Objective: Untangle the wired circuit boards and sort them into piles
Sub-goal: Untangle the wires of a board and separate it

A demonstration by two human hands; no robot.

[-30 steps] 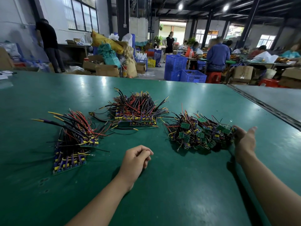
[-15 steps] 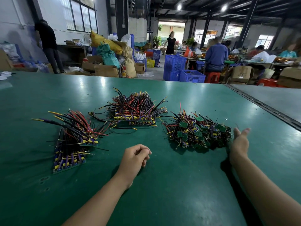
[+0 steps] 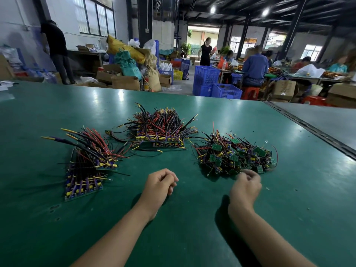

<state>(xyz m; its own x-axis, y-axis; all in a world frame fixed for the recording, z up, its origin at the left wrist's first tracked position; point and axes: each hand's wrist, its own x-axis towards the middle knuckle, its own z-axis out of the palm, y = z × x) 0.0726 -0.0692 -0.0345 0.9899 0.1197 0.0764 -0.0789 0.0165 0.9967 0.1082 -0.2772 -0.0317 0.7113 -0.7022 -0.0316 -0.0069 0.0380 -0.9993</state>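
Note:
Three heaps of wired circuit boards lie on the green table (image 3: pixel 183 237). A stacked pile with long black, red and yellow wires (image 3: pixel 86 166) is at the left. A second stacked pile (image 3: pixel 161 132) sits in the middle, farther back. A loose tangle of small green boards (image 3: pixel 235 155) lies at the right. My left hand (image 3: pixel 160 181) rests on the table in front of the middle pile, fingers loosely curled, holding nothing. My right hand (image 3: pixel 245 185) is at the near edge of the tangle with curled, blurred fingers. Whether it pinches a wire is unclear.
A grey table (image 3: pixel 327 122) adjoins on the right across a dark seam (image 3: pixel 308 130). Beyond the far edge stand blue crates (image 3: pixel 225 90), cardboard boxes (image 3: pixel 125 82) and sacks. Several people work at benches behind.
My right hand moved from the right side of the tangle, where it was open, to the tangle's near edge with fingers curled. The left hand stayed put.

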